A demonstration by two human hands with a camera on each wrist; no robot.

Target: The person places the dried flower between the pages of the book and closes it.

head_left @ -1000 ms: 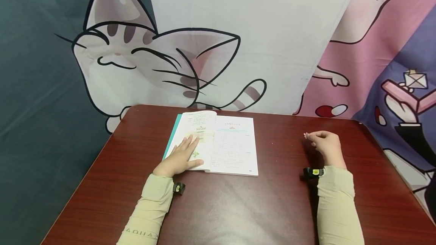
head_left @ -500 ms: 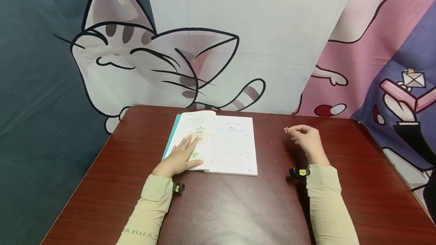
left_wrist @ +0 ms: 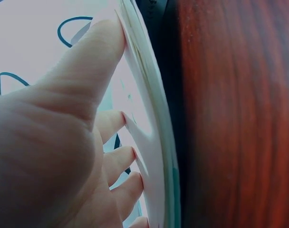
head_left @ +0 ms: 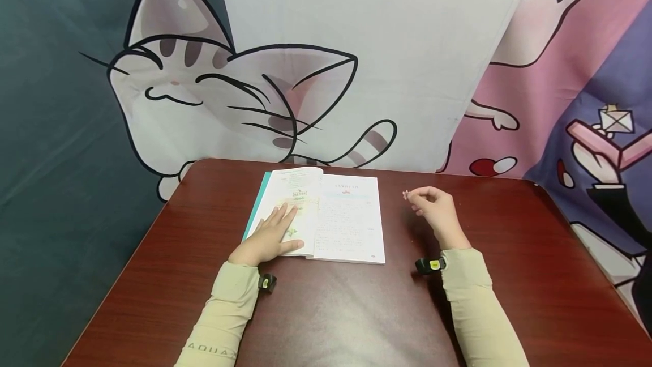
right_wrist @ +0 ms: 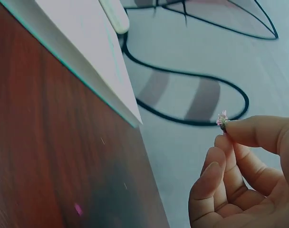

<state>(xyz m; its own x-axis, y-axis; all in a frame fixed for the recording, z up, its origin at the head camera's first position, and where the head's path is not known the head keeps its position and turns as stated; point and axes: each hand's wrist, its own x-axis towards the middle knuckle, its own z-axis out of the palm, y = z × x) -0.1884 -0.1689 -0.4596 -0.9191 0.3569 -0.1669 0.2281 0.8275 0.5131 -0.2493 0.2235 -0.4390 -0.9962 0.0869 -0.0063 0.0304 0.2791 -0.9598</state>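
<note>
An open book [head_left: 348, 225] with printed pages and a teal cover edge lies on the table. My left hand [head_left: 267, 237] rests with spread, straight fingers on its left page; in the left wrist view the thumb [left_wrist: 90, 61] and fingertips touch the paper. To the right of the book, my right hand [head_left: 435, 211] is raised above the table. It pinches a tiny pink flower [right_wrist: 222, 119] between thumb and fingertips, the blossom pointing up in the right wrist view. In the head view the flower [head_left: 405, 195] is just a small pale-pink speck, apart from the book.
The reddish-brown wooden table [head_left: 326, 316] spans the front. A pink petal-like bit [right_wrist: 78, 209] and tiny pale flecks lie on it near the book. Behind its back edge hangs a cloth backdrop [head_left: 428, 61] with a cartoon cat.
My right hand has moved left across the table toward the book, carrying the flower. The left hand and the book have stayed in place.
</note>
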